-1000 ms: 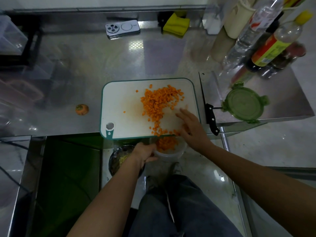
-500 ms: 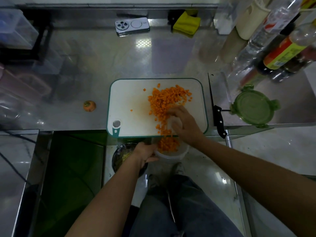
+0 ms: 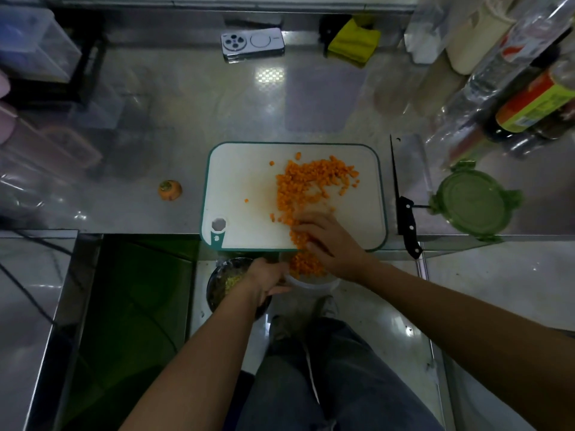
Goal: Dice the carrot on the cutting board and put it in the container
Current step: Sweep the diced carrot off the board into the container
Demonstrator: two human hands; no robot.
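Diced carrot (image 3: pixel 311 181) lies in a heap on the white, green-rimmed cutting board (image 3: pixel 242 181), trailing down to its near edge. My left hand (image 3: pixel 267 275) grips the rim of a clear round container (image 3: pixel 311 279) held just below the board's front edge; orange dice are inside it. My right hand (image 3: pixel 329 237) rests palm down on the board's near edge, fingers spread over the carrot pieces right above the container.
A black-handled knife (image 3: pixel 404 209) lies right of the board, beside a green lid (image 3: pixel 476 202). A carrot stub (image 3: pixel 170 190) sits on the steel counter to the left. Bottles (image 3: pixel 529 98) stand at the back right; a phone (image 3: pixel 252 43) and yellow cloth (image 3: pixel 354 42) at the back. A dark bowl (image 3: pixel 224 284) sits below.
My right hand has swept toward the board's near edge, dragging carrot dice down over it. More pieces now sit in the container. The left hand has kept its hold.
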